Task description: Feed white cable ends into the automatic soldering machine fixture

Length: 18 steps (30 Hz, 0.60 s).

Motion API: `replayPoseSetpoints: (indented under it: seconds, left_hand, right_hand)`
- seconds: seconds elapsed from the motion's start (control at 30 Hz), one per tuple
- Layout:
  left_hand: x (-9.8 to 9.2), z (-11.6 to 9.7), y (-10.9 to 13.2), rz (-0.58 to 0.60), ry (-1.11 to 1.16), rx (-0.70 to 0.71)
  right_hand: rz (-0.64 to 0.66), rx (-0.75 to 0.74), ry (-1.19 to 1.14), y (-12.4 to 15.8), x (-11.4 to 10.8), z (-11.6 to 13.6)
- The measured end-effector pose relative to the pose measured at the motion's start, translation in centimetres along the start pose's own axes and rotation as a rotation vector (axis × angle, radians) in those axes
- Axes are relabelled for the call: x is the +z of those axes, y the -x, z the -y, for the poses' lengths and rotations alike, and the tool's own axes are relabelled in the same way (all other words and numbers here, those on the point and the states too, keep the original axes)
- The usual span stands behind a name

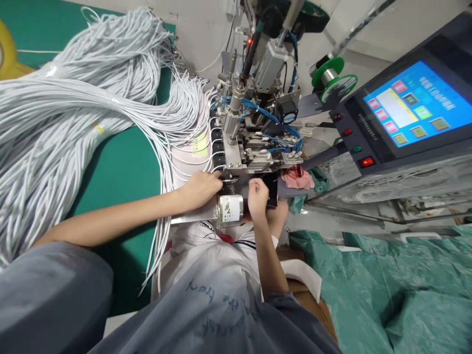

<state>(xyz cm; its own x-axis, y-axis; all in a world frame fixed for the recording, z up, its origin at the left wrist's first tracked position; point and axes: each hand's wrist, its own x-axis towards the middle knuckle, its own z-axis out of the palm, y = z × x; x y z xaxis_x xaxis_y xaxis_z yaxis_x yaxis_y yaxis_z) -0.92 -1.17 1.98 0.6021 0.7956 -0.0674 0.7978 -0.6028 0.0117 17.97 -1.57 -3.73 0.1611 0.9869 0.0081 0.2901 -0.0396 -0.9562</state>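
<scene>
My left hand rests at the front of a metal bench machine, its fingers pressed together around the end of a white cable beside the black cable holders. Several other white cables run into those holders. My right hand is curled closed just right of the machine's front; whatever its fingers hold, if anything, is hidden. Between and below both hands sits a clear-sided container with a white label. A dark flat screen-like object lies behind my right hand.
Large bundles of white cable cover much of the green table at left. A control panel with a lit blue screen stands at right, near a green wire spool. A pink cloth and green sheeting are also at right.
</scene>
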Motion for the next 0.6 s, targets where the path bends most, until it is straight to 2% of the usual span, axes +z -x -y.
replayPoseSetpoints:
  seconds: [0.03,0.07,0.1,0.13,0.23,0.27,0.33,0.4,0.47,0.6]
  left_hand:
    - [0.1,0.2,-0.1,-0.011,-0.018,-0.038]
    - [0.2,0.3,-0.2,-0.022,-0.032,-0.073]
    - [0.3,0.5,-0.3,-0.031,-0.042,-0.102]
    - [0.5,0.6,-0.4,-0.038,-0.046,-0.123]
    - [0.8,0.8,-0.4,-0.044,-0.038,-0.141]
    - [0.9,0.9,-0.4,-0.041,-0.035,-0.141]
    - [0.9,1.0,-0.3,-0.035,-0.033,-0.135]
    - [0.8,1.1,-0.3,-0.024,-0.038,-0.128]
    - [0.5,1.1,-0.2,-0.025,-0.044,-0.13]
    - [0.0,0.2,0.2,-0.06,-0.012,-0.138]
  right_hand:
    - [-0.104,-0.05,0.027,1.2,0.1,0.8]
    - [-0.137,-0.082,0.037,2.6,0.4,1.6]
    - [-0.094,-0.09,0.034,4.1,1.0,2.2]
    - [0.032,-0.08,0.018,5.7,1.8,2.7]
    - [0.596,-0.006,-0.074,10.2,5.4,3.1]
    - [0.738,0.034,-0.116,11.3,6.8,3.0]
    - [0.878,0.123,-0.189,12.7,9.2,2.4]
    - [0.883,0.195,-0.235,13.4,10.7,1.9]
    - [0.854,0.212,-0.234,13.6,11.2,1.7]
    - [0.751,0.119,-0.122,13.6,9.9,2.2]
